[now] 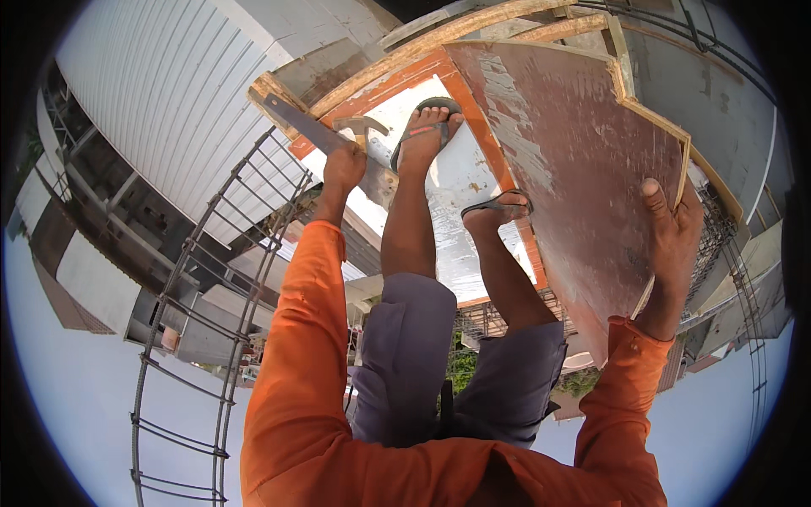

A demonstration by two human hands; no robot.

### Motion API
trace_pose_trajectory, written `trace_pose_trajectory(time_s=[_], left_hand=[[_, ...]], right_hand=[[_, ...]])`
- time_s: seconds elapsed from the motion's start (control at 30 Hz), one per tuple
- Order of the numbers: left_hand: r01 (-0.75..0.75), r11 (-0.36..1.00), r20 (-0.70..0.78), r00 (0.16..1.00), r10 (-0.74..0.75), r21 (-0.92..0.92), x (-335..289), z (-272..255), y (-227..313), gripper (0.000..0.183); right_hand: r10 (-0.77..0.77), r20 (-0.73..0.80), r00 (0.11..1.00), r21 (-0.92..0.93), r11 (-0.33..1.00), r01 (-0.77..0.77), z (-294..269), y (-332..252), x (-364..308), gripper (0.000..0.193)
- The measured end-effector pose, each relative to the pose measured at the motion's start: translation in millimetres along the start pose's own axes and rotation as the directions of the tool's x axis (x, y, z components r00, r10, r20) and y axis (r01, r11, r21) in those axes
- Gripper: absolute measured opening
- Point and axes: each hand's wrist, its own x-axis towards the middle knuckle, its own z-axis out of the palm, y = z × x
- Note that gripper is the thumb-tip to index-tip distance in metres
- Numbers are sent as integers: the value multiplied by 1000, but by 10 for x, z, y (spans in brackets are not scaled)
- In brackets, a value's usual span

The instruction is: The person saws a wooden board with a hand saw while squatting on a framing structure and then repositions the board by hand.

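Observation:
My left hand is closed around the handle of a claw hammer, whose head shows just above the fist. Right by that hand runs a long grey flat strip, slanting down to the right; I cannot tell if the hand also grips it. On the other side, my right hand grips the edge of a reddish-brown plywood panel. Its thumb lies on the near face, and the fingers pass behind the edge. The panel is tilted, scuffed with pale smears, and framed with wood along its far edge.
Both feet in sandals stand on a white board with an orange border. A rebar cage rises at the left, beside a corrugated metal roof. Curved timber crosses the far side. Rooftops lie far below.

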Motion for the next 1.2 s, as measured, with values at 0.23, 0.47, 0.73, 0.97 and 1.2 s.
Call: trace_pose_trajectory(time_s=[0.23, 0.47, 0.73, 0.97, 1.2], left_hand=[[-434, 894, 9, 900, 435, 110, 976, 1875, 96, 39], [-501, 843, -212, 817, 536, 199, 1094, 1734, 376, 46], [-505, 762, -508, 569, 647, 404, 165, 1219, 320, 40], [-84, 914, -241, 970, -15, -396, -3360, 330, -870, 33], [104, 845, 235, 972, 27, -524, -4764, -2600, 1236, 15]], right_hand=[[-69, -92, 993, -59, 996, 64, 655, 322, 121, 57], [-98, -222, 970, -254, 966, 40, 804, 605, -47, 59], [-132, -86, 987, -45, 991, 129, 534, -115, -470, 44], [-57, -129, 990, -28, 998, 53, -549, -73, -682, 44], [53, -100, 994, -232, 970, -75, -1405, -380, -458, 53]])
